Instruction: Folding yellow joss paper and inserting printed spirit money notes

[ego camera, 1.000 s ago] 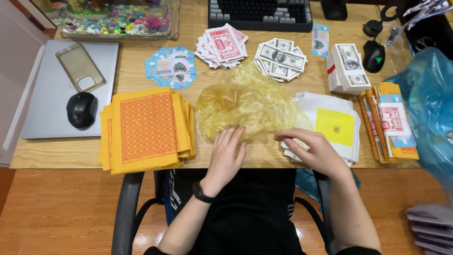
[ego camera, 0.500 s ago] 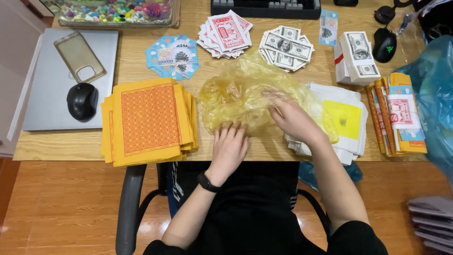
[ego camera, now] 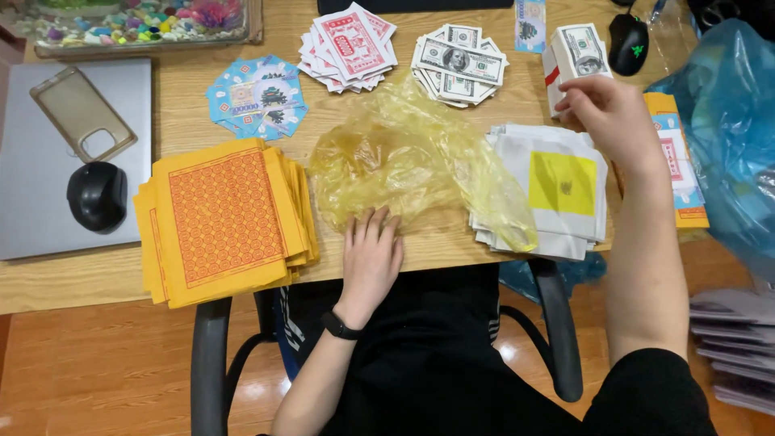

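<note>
My left hand (ego camera: 371,254) lies flat, fingers apart, on the near edge of a crumpled yellow plastic bag (ego camera: 404,161) in the middle of the wooden desk (ego camera: 73,282). My right hand (ego camera: 613,117) is stretched to the far right, its fingers curled against the near side of a banded bundle of banknote-style paper (ego camera: 577,48). The bundle rests on the desk, and whether the fingers grip it is unclear. Under my right forearm lies a stack of white sheets with a yellow square (ego camera: 557,182).
A stack of orange-printed yellow sheets (ego camera: 222,218) lies left of the bag. Fanned blue (ego camera: 257,95), red (ego camera: 347,36) and banknote-style papers (ego camera: 456,64) lie behind it. A laptop (ego camera: 48,194) carries a mouse (ego camera: 95,194) and phone case (ego camera: 81,113). A blue bag (ego camera: 726,121) sits right.
My right hand has left the yellow bag and the white sheets and moved up and right to the banded bundle. My left hand stays pressed on the bag.
</note>
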